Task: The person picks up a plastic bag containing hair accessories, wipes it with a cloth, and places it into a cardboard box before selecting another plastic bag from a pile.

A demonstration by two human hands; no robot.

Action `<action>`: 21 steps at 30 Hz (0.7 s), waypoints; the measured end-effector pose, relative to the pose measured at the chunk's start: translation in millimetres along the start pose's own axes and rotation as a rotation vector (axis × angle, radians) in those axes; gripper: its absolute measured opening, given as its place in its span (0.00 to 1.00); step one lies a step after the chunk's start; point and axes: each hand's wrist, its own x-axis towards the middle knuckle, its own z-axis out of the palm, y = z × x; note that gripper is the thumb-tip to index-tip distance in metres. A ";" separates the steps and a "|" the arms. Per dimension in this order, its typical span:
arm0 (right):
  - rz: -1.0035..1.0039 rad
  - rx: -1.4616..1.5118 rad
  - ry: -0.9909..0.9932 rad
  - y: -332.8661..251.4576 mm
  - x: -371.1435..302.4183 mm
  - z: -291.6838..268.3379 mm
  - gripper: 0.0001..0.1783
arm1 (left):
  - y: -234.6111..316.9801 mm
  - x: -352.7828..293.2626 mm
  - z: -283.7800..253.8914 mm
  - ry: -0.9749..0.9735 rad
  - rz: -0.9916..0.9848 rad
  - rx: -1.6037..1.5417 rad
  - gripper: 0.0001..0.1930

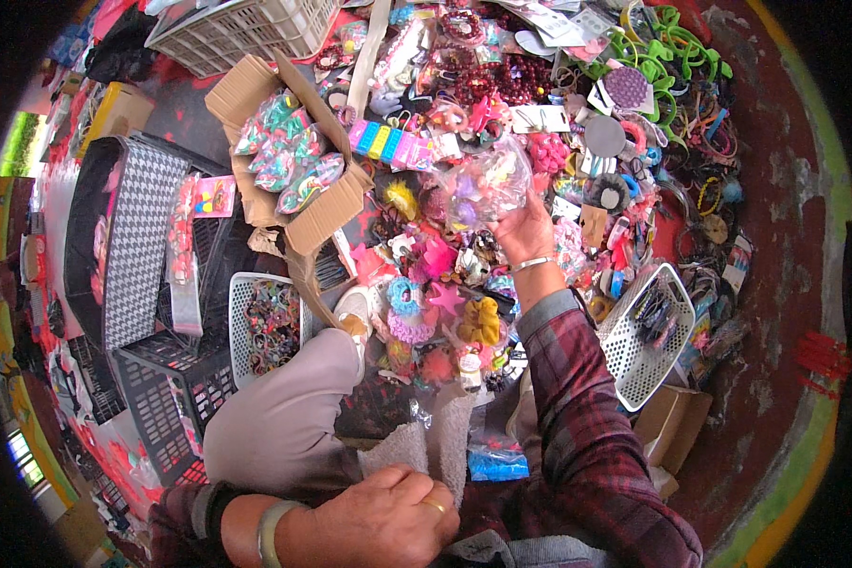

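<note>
My right hand [525,230] reaches forward over a heap of hair accessories, its fingers closed round the lower right edge of a clear plastic bag [488,185] with pink, purple and yellow bits inside. Around the bag lie a pink fluffy scrunchie [547,151], a multicoloured card [388,144] and pink star-shaped pieces [445,298]. My left hand [379,519] is curled closed low in front of my body, beside a grey fuzzy cloth [412,450]. Anything inside its fingers is hidden.
A cardboard box [312,232] of small bagged items stands left of the heap. White baskets [239,327] [672,355] hold small accessories on both sides. Black crates [151,402] stand at left, a beige crate [246,38] at the back, green bands [667,57] at far right.
</note>
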 end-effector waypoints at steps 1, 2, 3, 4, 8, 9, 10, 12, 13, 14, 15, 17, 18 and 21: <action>0.029 0.028 -0.074 -0.3 1.2 -0.4 0.25 | 0.5 0.4 -0.6 -0.009 0.006 0.010 0.05; 0.060 0.056 -0.148 0.7 2.6 2.3 0.25 | 0.6 0.6 -1.0 -0.018 0.011 0.020 0.05; 0.091 0.084 -0.221 1.2 3.4 4.7 0.25 | 0.7 0.7 -1.2 -0.026 0.015 0.029 0.05; 0.097 0.094 -0.215 1.3 2.5 6.6 0.25 | 0.7 0.8 -1.0 -0.023 0.011 0.023 0.05; -0.039 0.159 -0.069 8.5 8.4 13.6 0.26 | 1.9 -0.8 0.1 -0.006 0.005 0.011 0.05; -0.087 0.150 -0.055 10.4 6.8 17.7 0.27 | 2.7 -1.5 0.1 0.002 0.000 0.012 0.05; -0.105 0.109 -0.055 16.7 1.9 20.8 0.30 | 3.1 -2.1 0.2 0.006 0.001 0.016 0.05; -0.040 0.170 0.033 35.2 3.3 7.6 0.34 | 2.1 -1.0 -1.6 0.009 0.020 0.032 0.06; -0.013 0.202 0.090 42.2 3.3 -0.9 0.35 | 0.6 -0.9 -1.4 0.006 0.024 0.016 0.06; -0.067 0.111 0.146 47.6 -3.0 7.6 0.32 | 1.0 -2.6 -0.5 0.001 0.015 0.000 0.06; -0.039 0.121 0.085 48.5 -8.2 3.9 0.29 | 1.6 -4.3 0.3 -0.003 0.008 -0.016 0.06; 0.093 0.183 -0.005 44.7 -1.7 -9.0 0.26 | 0.8 -4.9 0.2 0.013 0.014 -0.020 0.06; 0.058 0.080 0.038 46.5 -1.8 -16.0 0.26 | -0.4 -3.9 -0.5 0.017 0.024 -0.028 0.06; 0.030 -0.091 0.107 47.1 -8.1 -22.3 0.26 | -0.1 -5.4 -0.8 0.020 0.018 -0.038 0.06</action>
